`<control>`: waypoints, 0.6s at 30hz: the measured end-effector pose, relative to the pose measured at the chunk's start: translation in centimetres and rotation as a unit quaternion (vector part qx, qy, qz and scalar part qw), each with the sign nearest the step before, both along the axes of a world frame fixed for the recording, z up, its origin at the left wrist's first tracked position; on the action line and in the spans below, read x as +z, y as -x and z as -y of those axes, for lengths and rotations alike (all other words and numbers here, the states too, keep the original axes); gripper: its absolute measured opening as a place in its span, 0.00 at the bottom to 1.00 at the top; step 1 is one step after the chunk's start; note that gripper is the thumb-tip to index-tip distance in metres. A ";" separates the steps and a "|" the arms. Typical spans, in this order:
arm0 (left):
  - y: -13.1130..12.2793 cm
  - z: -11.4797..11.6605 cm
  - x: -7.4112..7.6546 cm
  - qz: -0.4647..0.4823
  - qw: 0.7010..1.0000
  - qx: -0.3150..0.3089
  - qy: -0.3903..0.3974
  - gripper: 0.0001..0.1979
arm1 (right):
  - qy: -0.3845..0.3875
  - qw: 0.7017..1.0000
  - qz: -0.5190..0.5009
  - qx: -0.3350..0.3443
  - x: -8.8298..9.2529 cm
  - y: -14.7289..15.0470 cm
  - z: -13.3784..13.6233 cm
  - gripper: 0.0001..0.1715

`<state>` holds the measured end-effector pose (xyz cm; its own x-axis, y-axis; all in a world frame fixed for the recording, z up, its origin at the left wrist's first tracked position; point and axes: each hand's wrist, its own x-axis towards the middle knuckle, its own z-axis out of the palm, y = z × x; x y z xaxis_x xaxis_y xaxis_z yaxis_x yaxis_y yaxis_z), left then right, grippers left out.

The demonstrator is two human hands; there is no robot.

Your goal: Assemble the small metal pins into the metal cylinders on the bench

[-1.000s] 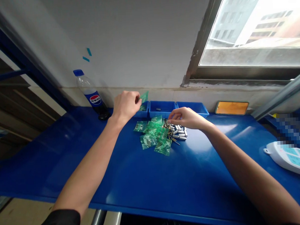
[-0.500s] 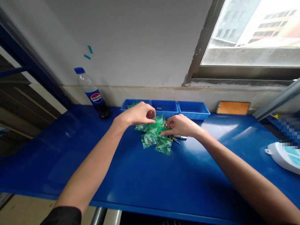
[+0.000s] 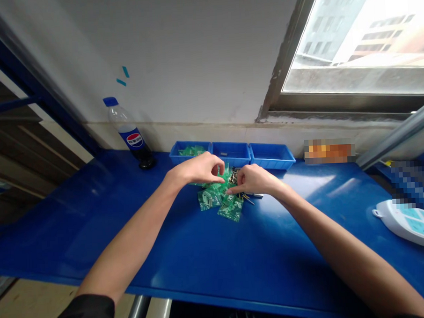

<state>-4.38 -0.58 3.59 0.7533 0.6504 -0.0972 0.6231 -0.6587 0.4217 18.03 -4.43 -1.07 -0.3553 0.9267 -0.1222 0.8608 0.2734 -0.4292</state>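
A pile of small green see-through bags (image 3: 230, 211) with thin metal pieces inside lies on the blue table. My left hand (image 3: 201, 169) hangs over the pile's left side, its fingers curved and a gap showing between thumb and forefinger. My right hand (image 3: 253, 179) is at the pile's right side, its thumb stretched out over a green bag and apart from the curled fingers. I cannot tell whether it touches the bag. Loose metal screws or pins (image 3: 234, 176) lie between the hands, partly hidden by the right one. Longer metal pins (image 3: 248, 198) stick out below it.
Three blue bins stand against the wall: the left bin (image 3: 173, 157) holds green bags, the middle bin (image 3: 236, 160) a small pale piece, beside the right bin (image 3: 273, 163). A cola bottle (image 3: 133, 136) stands left. A white power strip (image 3: 393, 221) lies right.
My left hand has moved slightly right and down, uncovering more of the left bin's green bags. My right hand stays almost in place. The view has shifted a little.
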 end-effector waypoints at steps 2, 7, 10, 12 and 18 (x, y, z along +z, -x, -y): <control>-0.2 0.1 -0.1 -0.014 1.000 -0.009 0.008 0.13 | 0.011 1.000 -0.028 0.007 -0.2 0.1 -0.1 0.28; -0.3 0.3 -0.1 -0.016 1.000 -0.010 0.011 0.12 | 0.057 0.992 -0.114 -0.017 0.5 -0.5 -0.7 0.22; -0.3 0.2 0.1 0.001 1.000 0.002 0.011 0.14 | 0.076 0.984 -0.157 -0.038 1.8 -1.4 -0.8 0.20; -0.2 0.2 0.1 0.018 1.000 0.006 0.014 0.16 | 0.085 0.979 -0.180 -0.040 2.9 -2.1 -0.6 0.19; -0.5 0.3 0.1 0.108 0.993 0.007 0.039 0.20 | 0.070 0.966 -0.250 -0.019 4.7 -3.3 -0.1 0.27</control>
<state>-3.93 -0.92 3.71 0.7524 0.6585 0.0151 0.5224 -0.6105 0.5953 21.35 -4.31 3.66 -0.3688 0.9270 -0.0686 0.5448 0.1558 -0.8240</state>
